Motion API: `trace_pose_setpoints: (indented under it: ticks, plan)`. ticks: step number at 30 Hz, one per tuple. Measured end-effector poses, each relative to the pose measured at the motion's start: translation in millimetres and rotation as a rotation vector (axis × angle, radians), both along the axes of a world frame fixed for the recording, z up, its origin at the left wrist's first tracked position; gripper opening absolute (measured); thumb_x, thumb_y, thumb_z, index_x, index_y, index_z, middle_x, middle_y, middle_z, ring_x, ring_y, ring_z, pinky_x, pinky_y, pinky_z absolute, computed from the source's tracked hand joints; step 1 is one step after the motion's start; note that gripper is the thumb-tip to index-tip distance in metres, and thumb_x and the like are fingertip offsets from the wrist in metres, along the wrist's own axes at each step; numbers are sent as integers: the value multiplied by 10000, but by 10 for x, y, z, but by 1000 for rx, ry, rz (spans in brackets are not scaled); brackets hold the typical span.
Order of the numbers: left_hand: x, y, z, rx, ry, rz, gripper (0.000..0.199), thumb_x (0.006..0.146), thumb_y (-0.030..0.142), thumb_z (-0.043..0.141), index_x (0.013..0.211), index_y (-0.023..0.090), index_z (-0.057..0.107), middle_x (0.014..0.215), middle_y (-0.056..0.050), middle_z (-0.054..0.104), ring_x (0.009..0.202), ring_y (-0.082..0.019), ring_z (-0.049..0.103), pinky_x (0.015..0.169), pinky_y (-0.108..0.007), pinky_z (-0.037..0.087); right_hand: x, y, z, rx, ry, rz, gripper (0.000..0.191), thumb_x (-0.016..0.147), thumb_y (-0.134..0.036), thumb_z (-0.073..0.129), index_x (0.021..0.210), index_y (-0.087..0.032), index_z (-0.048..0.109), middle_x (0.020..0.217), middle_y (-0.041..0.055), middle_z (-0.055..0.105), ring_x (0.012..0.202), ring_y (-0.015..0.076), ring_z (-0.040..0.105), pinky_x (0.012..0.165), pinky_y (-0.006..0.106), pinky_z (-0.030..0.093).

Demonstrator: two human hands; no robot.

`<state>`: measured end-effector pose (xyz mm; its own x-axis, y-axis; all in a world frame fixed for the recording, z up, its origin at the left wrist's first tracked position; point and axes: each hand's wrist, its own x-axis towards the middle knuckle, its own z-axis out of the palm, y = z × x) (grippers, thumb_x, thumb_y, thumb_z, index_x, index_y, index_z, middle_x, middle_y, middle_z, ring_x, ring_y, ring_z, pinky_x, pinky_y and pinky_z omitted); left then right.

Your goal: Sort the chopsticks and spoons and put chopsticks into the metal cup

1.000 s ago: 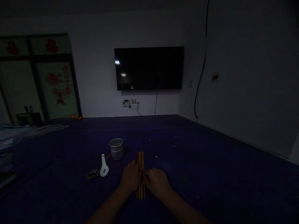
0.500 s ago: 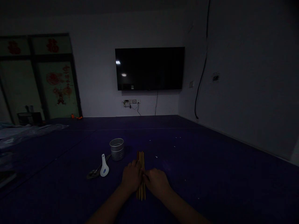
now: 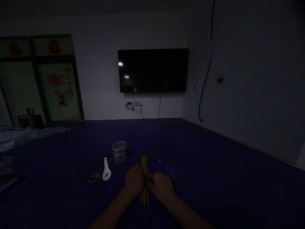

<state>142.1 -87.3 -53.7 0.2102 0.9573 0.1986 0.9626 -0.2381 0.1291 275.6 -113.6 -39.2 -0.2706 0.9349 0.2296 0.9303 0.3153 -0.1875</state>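
Observation:
Several wooden chopsticks [image 3: 145, 162] lie side by side on the dark blue surface, pointing away from me. My left hand [image 3: 134, 179] rests on the left side of the bundle, its fingers bent against the sticks. Close against the right side is my right hand [image 3: 160, 186], fingers curled, thumb side at the sticks; whether it grips any is too dark to tell. A metal cup with small holes [image 3: 119, 153] stands upright beyond my left hand. Left of that hand lie a white spoon [image 3: 106, 173] with a blue mark and a darker metal spoon or ladle [image 3: 94, 178].
Crumpled clear plastic [image 3: 35, 135] lies at the far left. Small white scraps [image 3: 159, 160] dot the surface right of the chopsticks. A wall [image 3: 250, 95] borders the right side, and a television [image 3: 153, 70] hangs on the far wall.
My right hand has shifted very slightly right, away from the chopsticks. The left hand and the other things look the same.

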Motion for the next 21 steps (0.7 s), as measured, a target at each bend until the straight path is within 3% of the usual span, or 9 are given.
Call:
trace_pose_setpoints:
  ticks: [21]
  plan:
    - [-28, -14, 89, -46, 43, 59, 394, 923, 256, 309, 1255, 161, 499, 1247, -119, 547, 1069, -241, 560, 869, -358, 444, 2, 77, -42, -6, -60, 119, 337, 932, -318, 386, 1097, -240, 670, 930, 94, 735, 857, 228, 690, 696, 280, 458]
